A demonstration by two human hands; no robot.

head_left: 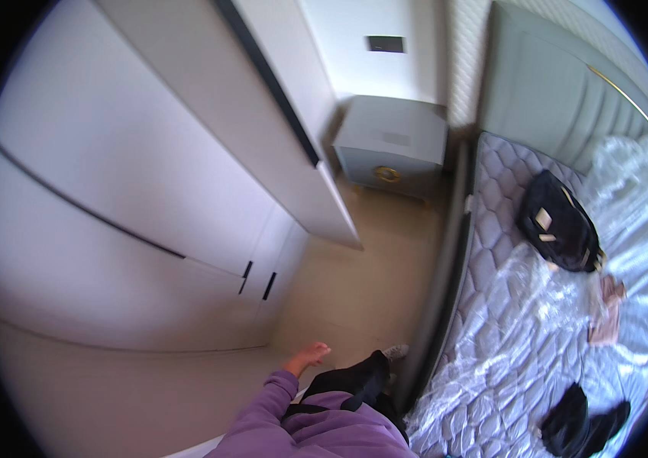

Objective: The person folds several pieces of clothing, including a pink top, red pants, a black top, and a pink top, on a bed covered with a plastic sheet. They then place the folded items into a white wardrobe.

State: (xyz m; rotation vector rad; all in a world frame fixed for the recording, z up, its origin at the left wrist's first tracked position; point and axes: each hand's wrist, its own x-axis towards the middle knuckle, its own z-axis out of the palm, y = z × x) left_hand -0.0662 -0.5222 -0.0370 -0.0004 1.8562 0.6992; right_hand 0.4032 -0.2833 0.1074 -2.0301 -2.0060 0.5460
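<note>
My left hand [310, 357] extends from a purple sleeve at the lower middle, in front of my body. Its fingers look loosely stretched and somewhat apart, and nothing shows in them. It touches nothing that I can see. Nearest to it are my dark trousers [347, 382] and the lower end of a white wardrobe [148, 305]. A tall wardrobe door [224, 114] stands swung out toward the nightstand. My right hand is out of the picture.
A grey nightstand [392, 141] with a gold ring handle stands by the far wall. Along the right runs a bed with a quilted mattress [484, 305], partly under clear plastic wrap [522, 298]. On it lie a black bag [560, 225], a pinkish item [606, 313] and black cloth [583, 424].
</note>
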